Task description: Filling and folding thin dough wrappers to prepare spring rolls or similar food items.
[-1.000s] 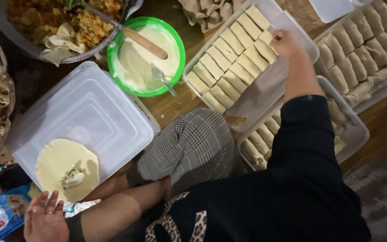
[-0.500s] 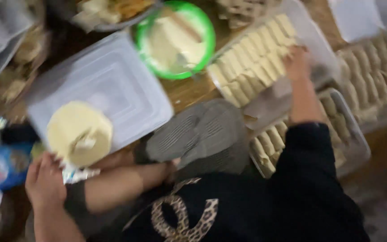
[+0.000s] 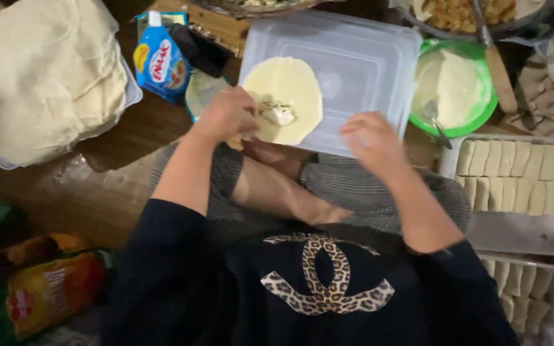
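1. While the person sits on the floor, a round wrapper [image 3: 283, 96] lies flat on a box lid [image 3: 354, 70] just past the knees. The lid looks like a little table, so the thin wrapper can stay flat and clean.
2. A small blob of filling [image 3: 278, 114] sits on the wrapper, near the edge closest to the person. I think it sits there so the wrapper can fold over it.
3. The left hand [image 3: 226, 114] rests at the left edge of the wrapper. Its fingers are curled in, maybe pinching the edge, but I cannot tell if they really hold it.
4. The right hand [image 3: 370, 138] hovers over the near edge of the lid, just right of the wrapper. It is blurry. It looks loosely open and I see nothing in it.
5. A green bowl [image 3: 482, 122] of white paste stands just right of the lid, with a spoon [image 3: 434, 115] in it. It is close, so the right hand can reach it easily.
6. A tray [image 3: 546, 224] of rolls [image 3: 514, 176] lies to the right. The rolls are lined up side by side so many fit.
7. A big stack of wrappers [image 3: 46, 70] sits far left, near the left hand's side.
8. A blue pouch [image 3: 158, 61] lies between the stack and the lid.
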